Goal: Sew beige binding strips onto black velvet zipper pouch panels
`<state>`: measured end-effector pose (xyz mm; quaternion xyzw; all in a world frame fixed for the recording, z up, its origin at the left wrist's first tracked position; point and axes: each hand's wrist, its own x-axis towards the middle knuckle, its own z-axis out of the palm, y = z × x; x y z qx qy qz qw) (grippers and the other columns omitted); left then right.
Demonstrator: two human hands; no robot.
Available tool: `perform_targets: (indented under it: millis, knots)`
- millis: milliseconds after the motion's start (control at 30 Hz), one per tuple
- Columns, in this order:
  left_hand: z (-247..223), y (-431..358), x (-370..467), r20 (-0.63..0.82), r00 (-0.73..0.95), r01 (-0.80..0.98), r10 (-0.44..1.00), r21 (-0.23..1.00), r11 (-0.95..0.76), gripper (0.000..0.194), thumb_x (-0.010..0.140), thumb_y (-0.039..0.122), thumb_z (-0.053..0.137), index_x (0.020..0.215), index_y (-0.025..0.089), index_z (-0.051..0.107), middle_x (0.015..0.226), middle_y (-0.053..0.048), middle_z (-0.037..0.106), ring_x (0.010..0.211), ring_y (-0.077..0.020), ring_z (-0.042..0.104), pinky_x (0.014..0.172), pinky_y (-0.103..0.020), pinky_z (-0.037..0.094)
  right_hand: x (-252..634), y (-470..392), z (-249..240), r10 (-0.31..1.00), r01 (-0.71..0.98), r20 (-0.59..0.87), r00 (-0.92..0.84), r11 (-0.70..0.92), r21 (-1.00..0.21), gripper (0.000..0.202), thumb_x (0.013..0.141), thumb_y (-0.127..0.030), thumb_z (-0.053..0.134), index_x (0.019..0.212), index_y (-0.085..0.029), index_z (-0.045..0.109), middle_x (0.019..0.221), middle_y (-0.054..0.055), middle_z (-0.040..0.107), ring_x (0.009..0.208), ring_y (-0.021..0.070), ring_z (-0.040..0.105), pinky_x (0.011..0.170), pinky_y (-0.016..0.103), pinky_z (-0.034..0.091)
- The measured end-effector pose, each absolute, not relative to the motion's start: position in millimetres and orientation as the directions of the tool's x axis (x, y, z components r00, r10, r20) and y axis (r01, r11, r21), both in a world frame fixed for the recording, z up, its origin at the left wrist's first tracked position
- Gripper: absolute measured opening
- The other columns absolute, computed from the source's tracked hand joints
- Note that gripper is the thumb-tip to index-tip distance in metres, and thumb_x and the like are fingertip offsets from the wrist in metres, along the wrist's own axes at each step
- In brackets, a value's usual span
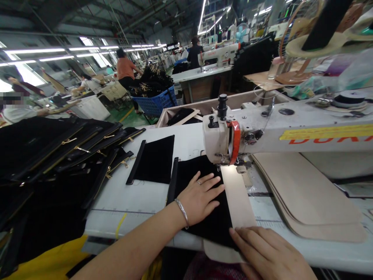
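Note:
My left hand (202,198), with a ring and a silver bracelet, lies flat with fingers spread on a black fabric piece (204,229). This piece rests on a beige panel (237,194), and its far edge reaches the needle area of a white sewing machine (221,140). My right hand (268,251) has its fingers together over the near part of the panel and the cloth's right edge. The thumb is lower, by the panel's overhanging end. To the left, another black piece (159,159) with a dark edge strip lies on the white table (125,198).
Black zippered pieces (67,155) are heaped at the left. Rounded beige panels (309,194) lie stacked under the machine arm at right. Behind are a box (186,105), a blue crate (155,105), a fan (300,42) and several people working.

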<state>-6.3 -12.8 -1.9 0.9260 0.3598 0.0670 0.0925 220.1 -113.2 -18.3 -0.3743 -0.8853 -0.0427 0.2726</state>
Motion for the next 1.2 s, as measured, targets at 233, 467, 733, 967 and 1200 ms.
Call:
perform_targets:
  millis: [233,467,733,967,1200]
  knots:
    - [3.3,-40.5,-9.1,0.09,0.8,0.552,0.593,0.276,-0.787,0.037,0.094,0.032,0.048,0.129,0.02,0.051,0.138,-0.007,0.05,0.136,-0.0242,0.036,0.117,-0.052,0.022,215.8,-95.4,-26.3,0.672,0.693,0.498,-0.548,0.698,-0.179,0.032,0.095,-0.027,0.041,0.117,-0.016,0.061,0.097,0.003,0.064,0.087,0.017,0.057,0.077,0.032,0.048]
    - [-14.5,-55.8,-13.9,0.255,0.789,0.492,0.559,0.284,-0.823,0.029,0.097,0.017,0.043,0.124,0.017,0.056,0.124,-0.005,0.063,0.127,-0.0165,0.048,0.116,-0.041,0.03,215.0,-81.5,-30.9,0.73,0.727,0.423,-0.536,0.654,-0.208,0.034,0.091,-0.025,0.051,0.124,-0.019,0.057,0.104,0.003,0.063,0.096,0.0181,0.056,0.088,0.035,0.044]
    - [-20.1,-28.9,-14.1,0.275,0.784,0.517,0.557,0.207,-0.83,0.025,0.097,0.019,0.044,0.115,0.02,0.062,0.123,-0.002,0.064,0.122,-0.0152,0.052,0.114,-0.04,0.033,214.8,-69.7,-26.2,0.735,0.75,0.429,-0.525,0.638,-0.176,0.032,0.092,-0.031,0.053,0.123,-0.022,0.058,0.114,0.003,0.062,0.102,0.0182,0.057,0.091,0.034,0.043]
    - [-20.9,-10.3,-15.1,0.299,0.794,0.506,0.53,0.16,-0.848,0.027,0.098,0.02,0.041,0.118,0.018,0.06,0.124,-0.003,0.063,0.122,-0.0155,0.052,0.112,-0.038,0.035,213.5,-54.9,-26.0,0.745,0.763,0.418,-0.52,0.625,-0.165,0.035,0.091,-0.031,0.054,0.125,-0.022,0.057,0.114,0.002,0.062,0.102,0.018,0.056,0.091,0.034,0.043]
    - [-26.6,12.1,-15.0,0.294,0.791,0.512,0.537,0.163,-0.843,0.029,0.098,0.016,0.04,0.12,0.017,0.058,0.126,-0.003,0.062,0.121,-0.0156,0.052,0.111,-0.037,0.036,212.3,-33.6,-25.5,0.772,0.784,0.355,-0.527,0.603,-0.147,0.037,0.091,-0.034,0.052,0.126,-0.02,0.056,0.113,0.005,0.062,0.102,0.0202,0.057,0.089,0.036,0.046]
